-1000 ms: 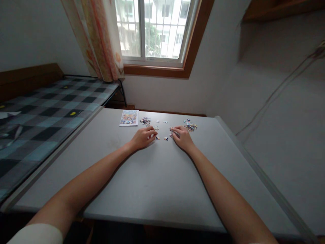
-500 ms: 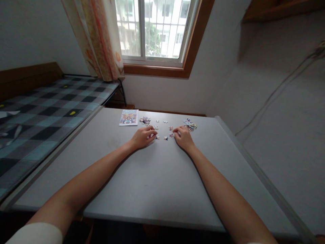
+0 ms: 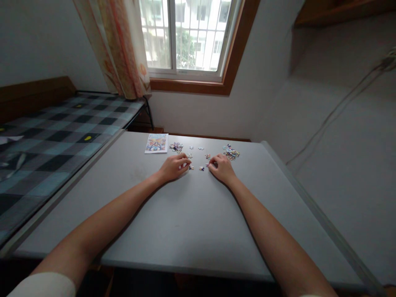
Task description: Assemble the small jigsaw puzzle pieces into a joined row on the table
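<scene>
Seven visible loose jigsaw pieces ring a patch of the surface, with one heap at 10 o'clock, a second heap near 3 o'clock, and one printed sheet, any lettering too small to read, between 9 and 10. Left hand, 8 o'clock: fingers curled beside one piece, grip indeterminable. Right hand, 4 o'clock: fingers bunched at another, pinch indeterminable.

I get a pale grey on the table, mixed colours on the puzzle pieces. The bed cover reads to me as black, grey and light-blue checks.
</scene>
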Action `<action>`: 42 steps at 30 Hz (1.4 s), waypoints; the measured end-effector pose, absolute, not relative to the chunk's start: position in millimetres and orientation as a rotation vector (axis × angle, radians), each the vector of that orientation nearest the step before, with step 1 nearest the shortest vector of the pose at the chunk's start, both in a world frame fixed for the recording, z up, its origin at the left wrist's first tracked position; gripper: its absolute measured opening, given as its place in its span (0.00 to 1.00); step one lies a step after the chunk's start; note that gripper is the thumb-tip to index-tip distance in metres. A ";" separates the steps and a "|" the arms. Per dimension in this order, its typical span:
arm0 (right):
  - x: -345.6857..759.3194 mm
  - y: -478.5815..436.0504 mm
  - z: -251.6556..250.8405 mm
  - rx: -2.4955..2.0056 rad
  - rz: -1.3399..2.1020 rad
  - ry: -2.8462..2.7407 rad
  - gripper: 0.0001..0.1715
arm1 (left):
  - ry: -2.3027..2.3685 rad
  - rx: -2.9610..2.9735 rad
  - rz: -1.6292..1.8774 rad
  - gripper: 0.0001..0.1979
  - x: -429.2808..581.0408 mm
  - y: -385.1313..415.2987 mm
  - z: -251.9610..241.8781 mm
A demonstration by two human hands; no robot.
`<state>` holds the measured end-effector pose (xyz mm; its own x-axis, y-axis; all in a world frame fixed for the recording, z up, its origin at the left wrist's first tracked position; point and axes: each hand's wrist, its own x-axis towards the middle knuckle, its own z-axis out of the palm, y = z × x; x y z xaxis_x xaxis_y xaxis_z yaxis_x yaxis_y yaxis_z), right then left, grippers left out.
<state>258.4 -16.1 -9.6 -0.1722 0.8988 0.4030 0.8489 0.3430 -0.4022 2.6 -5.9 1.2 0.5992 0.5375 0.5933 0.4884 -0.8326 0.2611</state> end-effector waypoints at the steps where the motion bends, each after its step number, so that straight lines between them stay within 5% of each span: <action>1: 258.5 -16.0 -9.7 -1.523 0.113 -2.032 0.06 | 0.899 2.751 1.058 0.09 2.6 -5.9 1.0; 12: 257.5 -17.2 -8.0 -1.528 0.107 -2.015 0.07 | 1.827 2.428 1.037 0.11 5.9 -3.6 2.1; 42: 258.4 -14.3 -9.8 -1.473 0.130 -1.998 0.10 | 1.844 2.577 0.721 0.20 2.5 -1.3 -7.7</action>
<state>258.4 -14.3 -9.8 -0.1631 0.8857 0.4346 0.8221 0.3656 -0.4365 2.5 -1.3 -7.7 0.2599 0.8732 0.4123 0.9211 -0.3523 0.1655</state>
